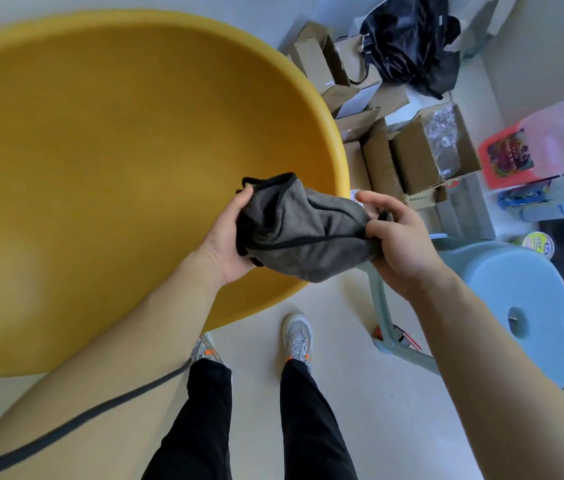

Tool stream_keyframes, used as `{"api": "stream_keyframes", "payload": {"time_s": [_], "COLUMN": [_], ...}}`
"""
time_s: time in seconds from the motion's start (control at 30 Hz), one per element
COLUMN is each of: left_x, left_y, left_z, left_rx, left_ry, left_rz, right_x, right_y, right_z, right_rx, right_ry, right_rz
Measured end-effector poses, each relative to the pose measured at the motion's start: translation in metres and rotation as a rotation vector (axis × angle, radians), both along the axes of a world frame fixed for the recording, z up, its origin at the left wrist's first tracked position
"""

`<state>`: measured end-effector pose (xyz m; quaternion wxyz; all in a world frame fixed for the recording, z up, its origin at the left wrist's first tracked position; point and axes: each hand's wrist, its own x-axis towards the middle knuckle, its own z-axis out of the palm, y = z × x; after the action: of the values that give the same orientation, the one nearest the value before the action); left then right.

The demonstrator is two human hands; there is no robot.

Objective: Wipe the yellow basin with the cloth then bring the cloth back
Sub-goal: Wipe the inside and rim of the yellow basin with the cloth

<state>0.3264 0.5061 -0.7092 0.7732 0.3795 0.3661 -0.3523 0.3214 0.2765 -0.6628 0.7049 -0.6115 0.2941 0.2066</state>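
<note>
Grey cloth [303,233] stretched sideways, both hands holding

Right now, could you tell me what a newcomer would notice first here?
The big yellow basin fills the left of the view. Near its right rim, the left hand and the right hand hold a grey cloth between them. A pale blue stool stands at the lower right, with cardboard boxes beyond it.

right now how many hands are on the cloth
2. The left hand grips the cloth at its left end, over the basin; the right hand pinches its right end.
</note>
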Motion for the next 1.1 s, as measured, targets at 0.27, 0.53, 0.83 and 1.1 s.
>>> {"api": "stream_keyframes", "payload": {"time_s": [0.27,0.53,0.83,1.1], "left_x": [0.010,0.025,0.029,0.031], "left_y": [-0.005,-0.061,-0.047,-0.035], "left_z": [0.015,0.034,0.028,-0.038], "left_rx": [-0.184,-0.286,-0.223,0.867], "left_ry": [-0.227,-0.351,-0.325,-0.218], "left_rz": [-0.073,-0.229,-0.136,-0.182], "right_x": [0.015,0.017,-0.035,-0.005], "right_y": [-0.037,-0.025,-0.053,-0.027], "right_z": [-0.030,-0.055,-0.047,-0.071], "right_rx": [0.133,0.428,0.382,-0.668], "right_ry": [0.030,0.355,0.208,0.185], "right_rz": [-0.195,-0.194,-0.046,-0.256]}}
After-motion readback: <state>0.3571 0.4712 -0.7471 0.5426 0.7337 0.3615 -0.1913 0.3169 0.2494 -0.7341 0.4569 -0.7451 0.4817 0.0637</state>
